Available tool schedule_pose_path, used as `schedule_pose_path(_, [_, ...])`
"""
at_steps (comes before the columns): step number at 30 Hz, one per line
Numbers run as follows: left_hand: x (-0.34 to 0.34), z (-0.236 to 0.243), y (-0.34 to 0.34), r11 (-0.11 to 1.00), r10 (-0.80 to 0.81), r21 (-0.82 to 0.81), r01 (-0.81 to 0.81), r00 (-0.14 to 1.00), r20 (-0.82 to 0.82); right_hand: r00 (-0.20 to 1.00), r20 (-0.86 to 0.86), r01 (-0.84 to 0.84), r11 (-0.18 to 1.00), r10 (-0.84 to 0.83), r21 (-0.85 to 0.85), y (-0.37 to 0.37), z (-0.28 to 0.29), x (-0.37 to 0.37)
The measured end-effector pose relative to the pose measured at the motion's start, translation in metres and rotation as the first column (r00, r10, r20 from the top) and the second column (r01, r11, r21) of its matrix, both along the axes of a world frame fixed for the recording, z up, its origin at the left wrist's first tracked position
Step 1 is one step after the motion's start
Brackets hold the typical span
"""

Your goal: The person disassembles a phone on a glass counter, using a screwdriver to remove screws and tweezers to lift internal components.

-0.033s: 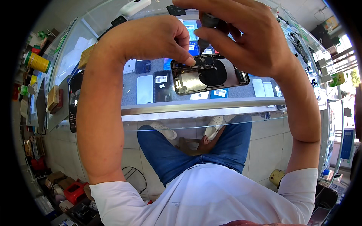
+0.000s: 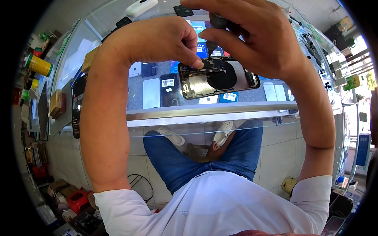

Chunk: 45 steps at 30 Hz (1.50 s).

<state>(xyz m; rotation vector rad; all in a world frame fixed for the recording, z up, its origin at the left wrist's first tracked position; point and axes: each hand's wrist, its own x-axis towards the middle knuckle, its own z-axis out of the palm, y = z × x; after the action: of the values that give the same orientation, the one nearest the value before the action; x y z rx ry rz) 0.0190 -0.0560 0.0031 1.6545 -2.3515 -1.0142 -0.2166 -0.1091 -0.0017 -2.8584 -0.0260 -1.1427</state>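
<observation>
I have the opened phone (image 2: 197, 84) lying below and btwn my two hands, at or just over the glass worktop (image 2: 212, 112); can't tell if its underside touches the glass. Its long axis runs L–R, approx parallel to the worktop's front edge, w/ the R end tipped a bit farther from the body. Inner face is up: black round pad (image 2: 221, 78) abt mid-length, dark board strip (image 2: 214, 67) along the far side, toward the L end.

My L hand (image 2: 173, 37) is the nearer one: thumb tip sits on the phone's far L part, right by the strip, index curled down to it. Can't tell if that grip closes on the frame, on a small part, or only presses; other fingers are out of sight.

My R hand (image 2: 264, 43) hangs above the far edge and the R half, hiding some of that corner. Its grip is clenched on a dark driver-like tool (image 2: 218, 21), which stands near upright, pointing down at the phone's far edge, just R of the L thumb. So from the R grip, the strip lies below and toward the body, across the long axis. Tip's too small to see, so contact w/ the phone is n/a.
</observation>
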Motion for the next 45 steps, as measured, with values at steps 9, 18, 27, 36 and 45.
schedule_pose_path(9, [0.002,-0.003,-0.001,1.000,0.004,0.015,-0.004,0.999,-0.034,0.999,-0.050,0.010,1.000,-0.008,0.029,0.005,0.005,-0.004])
schedule_pose_path(18, [-0.003,0.001,0.000,1.000,-0.001,-0.023,0.001,1.000,0.000,0.999,-0.036,0.033,0.999,-0.032,0.006,0.003,0.000,-0.003])
schedule_pose_path(27, [-0.002,0.011,0.003,0.997,0.040,0.059,-0.042,0.999,0.032,0.990,0.030,0.130,0.971,-0.139,0.202,0.010,0.009,-0.013])
schedule_pose_path(36, [0.014,-0.004,-0.009,0.998,-0.025,-0.056,0.018,0.992,-0.125,0.718,0.112,0.659,0.723,-0.687,0.208,-0.075,-0.025,-0.036])
schedule_pose_path(45, [0.005,-0.007,-0.012,0.910,0.244,-0.324,-0.258,0.966,-0.083,0.779,0.083,0.593,0.773,-0.622,0.227,-0.070,-0.034,-0.019])
